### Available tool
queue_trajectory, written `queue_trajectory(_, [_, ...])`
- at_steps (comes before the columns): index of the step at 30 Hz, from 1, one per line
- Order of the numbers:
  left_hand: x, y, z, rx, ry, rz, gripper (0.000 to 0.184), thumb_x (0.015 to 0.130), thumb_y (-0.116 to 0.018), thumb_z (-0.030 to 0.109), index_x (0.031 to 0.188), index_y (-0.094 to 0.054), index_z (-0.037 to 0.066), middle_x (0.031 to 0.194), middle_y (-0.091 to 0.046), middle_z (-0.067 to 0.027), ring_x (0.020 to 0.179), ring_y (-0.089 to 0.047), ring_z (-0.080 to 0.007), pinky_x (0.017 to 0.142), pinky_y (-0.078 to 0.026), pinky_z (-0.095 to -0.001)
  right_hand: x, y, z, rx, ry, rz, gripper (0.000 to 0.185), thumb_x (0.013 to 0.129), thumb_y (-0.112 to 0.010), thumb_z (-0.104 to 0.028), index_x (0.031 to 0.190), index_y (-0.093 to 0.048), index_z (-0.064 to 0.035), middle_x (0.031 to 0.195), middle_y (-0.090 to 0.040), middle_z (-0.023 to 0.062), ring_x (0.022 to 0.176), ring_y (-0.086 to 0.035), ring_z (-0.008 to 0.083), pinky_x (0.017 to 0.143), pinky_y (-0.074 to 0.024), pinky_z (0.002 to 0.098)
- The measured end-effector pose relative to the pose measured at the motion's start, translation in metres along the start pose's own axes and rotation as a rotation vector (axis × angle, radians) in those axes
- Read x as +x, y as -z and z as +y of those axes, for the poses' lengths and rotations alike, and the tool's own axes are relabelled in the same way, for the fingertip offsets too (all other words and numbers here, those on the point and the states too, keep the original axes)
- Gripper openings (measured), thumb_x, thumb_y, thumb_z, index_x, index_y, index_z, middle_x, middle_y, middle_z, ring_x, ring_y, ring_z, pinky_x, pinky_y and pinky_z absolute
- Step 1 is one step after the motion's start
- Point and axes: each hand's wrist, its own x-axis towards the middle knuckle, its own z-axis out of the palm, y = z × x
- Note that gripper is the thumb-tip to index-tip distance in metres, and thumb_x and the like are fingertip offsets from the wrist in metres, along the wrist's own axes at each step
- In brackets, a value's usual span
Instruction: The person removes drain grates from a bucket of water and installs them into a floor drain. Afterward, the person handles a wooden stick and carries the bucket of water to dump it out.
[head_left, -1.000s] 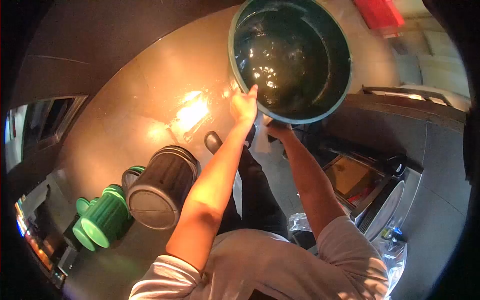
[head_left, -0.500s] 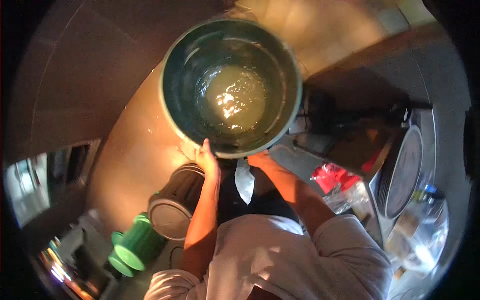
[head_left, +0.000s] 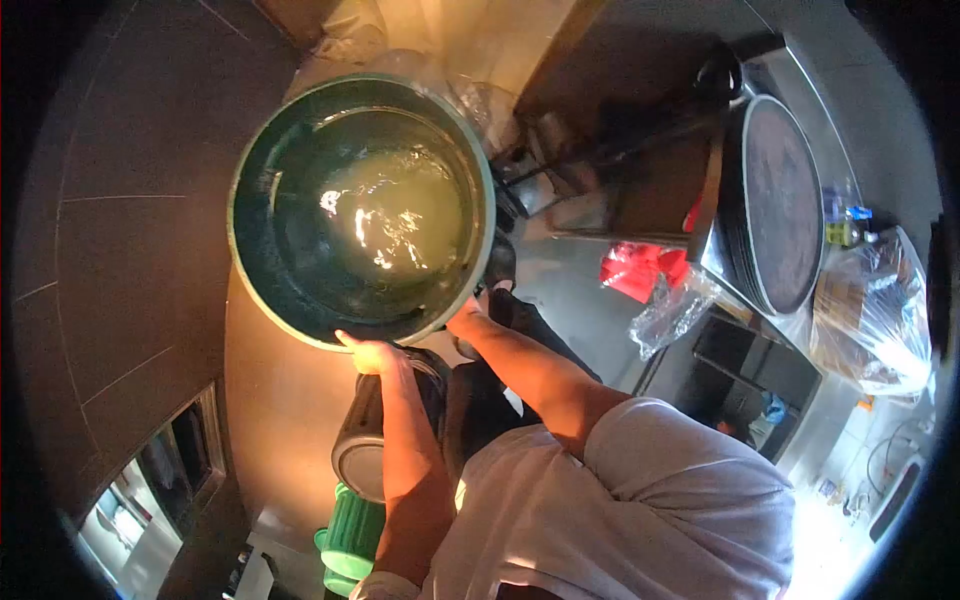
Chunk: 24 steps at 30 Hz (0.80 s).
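Note:
A large round dark green bin [head_left: 262, 165] is held up in front of me, its open top toward the camera. Cloudy liquid [head_left: 400, 215] with bright reflections lies inside. My left hand [head_left: 372, 354] grips the near rim, with the thumb over the edge. On the right, my right hand [head_left: 466, 314] is at the bin's lower side, its fingers mostly hidden behind the bin.
A dark ribbed bin [head_left: 362, 445] and green bins [head_left: 353, 530] stand on the floor below my left arm. To the right are stacked round trays [head_left: 783, 205], a red bag [head_left: 640, 270] and a clear plastic bag [head_left: 875, 320]. A dark tiled wall [head_left: 130, 230] rises at the left.
The held bin has moved left across the view, and both hands have moved with it. My view has turned, so the trays and bags appear higher and the floor bins lower. The liquid's surface has shifted.

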Motion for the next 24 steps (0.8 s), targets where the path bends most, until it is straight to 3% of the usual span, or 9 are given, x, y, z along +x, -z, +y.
queue_trajectory(2, [0.008,-0.006,-0.006,-0.109,-0.057,-0.031,0.079,0.082,-0.064,0.062,0.093,-0.064,-0.016,0.102,-0.065,-0.0235,0.082,-0.058,-0.0316,0.081,-0.051,-0.0454,0.0,-0.041,0.001,0.081,-0.048,0.042,0.039,0.088,-0.051,-0.018,0.124,-0.062,-0.0086,0.134,-0.055,0.013,0.128,-0.045,0.033,0.111,-0.0279,0.0492])
queue_trajectory(8, [0.006,-0.004,-0.012,0.041,-0.135,0.066,0.08,0.083,-0.061,0.065,0.075,-0.065,-0.015,0.082,-0.067,-0.0235,0.073,-0.057,-0.0307,0.075,-0.05,-0.0449,0.001,0.014,-0.002,0.019,-0.049,-0.056,0.042,0.093,-0.045,-0.022,0.13,-0.057,-0.0104,0.142,-0.048,0.0119,0.135,-0.04,0.0289,0.112,-0.0258,0.0494])
queue_trajectory(12, [-0.006,0.003,-0.006,0.024,-0.192,-0.005,0.081,0.084,-0.055,0.068,0.08,-0.068,-0.012,0.088,-0.07,-0.0226,0.077,-0.064,-0.0322,0.075,-0.051,-0.0437,-0.007,0.022,-0.002,0.078,0.006,-0.238,0.047,0.088,-0.049,-0.02,0.134,-0.053,-0.0085,0.144,-0.045,0.0151,0.136,-0.037,0.0355,0.113,-0.0251,0.0511])
queue_trajectory(14, [0.005,-0.003,-0.019,-0.055,-0.206,0.013,0.082,0.085,-0.052,0.07,0.082,-0.069,-0.01,0.088,-0.07,-0.0221,0.078,-0.065,-0.0319,0.074,-0.051,-0.0438,-0.014,-0.003,0.001,-0.14,0.115,-0.141,0.054,0.088,-0.049,-0.023,0.139,-0.047,-0.0058,0.148,-0.04,0.0163,0.139,-0.033,0.0364,0.113,-0.0238,0.0517])
queue_trajectory(15, [0.005,-0.001,-0.018,0.003,-0.164,0.016,0.082,0.085,-0.051,0.071,0.083,-0.07,-0.009,0.088,-0.07,-0.0222,0.078,-0.066,-0.0316,0.074,-0.051,-0.0437,-0.011,-0.03,0.006,-0.052,0.113,0.091,0.054,0.087,-0.05,-0.022,0.137,-0.048,-0.0032,0.148,-0.039,0.0182,0.139,-0.034,0.0355,0.113,-0.0242,0.0507])
queue_trajectory(18, [-0.001,0.012,-0.03,0.055,-0.25,0.001,0.085,0.083,-0.051,0.073,0.086,-0.07,-0.009,0.088,-0.07,-0.0225,0.079,-0.065,-0.0329,0.072,-0.05,-0.0452,-0.018,-0.018,0.02,-0.014,0.216,-0.291,0.032,0.081,-0.055,-0.016,0.107,-0.071,-0.0086,0.119,-0.066,0.013,0.116,-0.059,0.0294,0.096,-0.0458,0.0457])
queue_trajectory(19, [-0.018,0.02,-0.03,0.03,-0.268,-0.026,0.085,0.082,-0.051,0.074,0.086,-0.07,-0.009,0.088,-0.07,-0.0226,0.079,-0.065,-0.0341,0.072,-0.05,-0.0459,-0.026,-0.018,0.026,-0.06,0.265,-0.072,0.028,0.081,-0.057,-0.018,0.101,-0.074,-0.0109,0.109,-0.07,0.0103,0.107,-0.064,0.0279,0.088,-0.0501,0.0442])
queue_trajectory(20, [-0.015,0.021,-0.039,0.068,-0.29,-0.004,0.085,0.082,-0.051,0.074,0.085,-0.07,-0.009,0.088,-0.069,-0.0226,0.08,-0.065,-0.0344,0.073,-0.049,-0.0464,-0.037,0.007,0.029,-0.103,0.271,-0.247,0.028,0.081,-0.057,-0.021,0.102,-0.074,-0.0102,0.108,-0.07,0.0105,0.105,-0.065,0.0265,0.086,-0.0512,0.0413])
queue_trajectory(24, [-0.015,0.035,-0.112,0.029,-0.4,-0.057,0.088,0.08,-0.054,0.074,0.083,-0.068,-0.012,0.085,-0.068,-0.0233,0.081,-0.063,-0.0331,0.075,-0.047,-0.045,-0.073,-0.018,0.076,-0.136,0.379,-0.145,0.029,0.082,-0.056,-0.021,0.101,-0.074,-0.0096,0.108,-0.07,0.0111,0.104,-0.066,0.0254,0.086,-0.051,0.04])
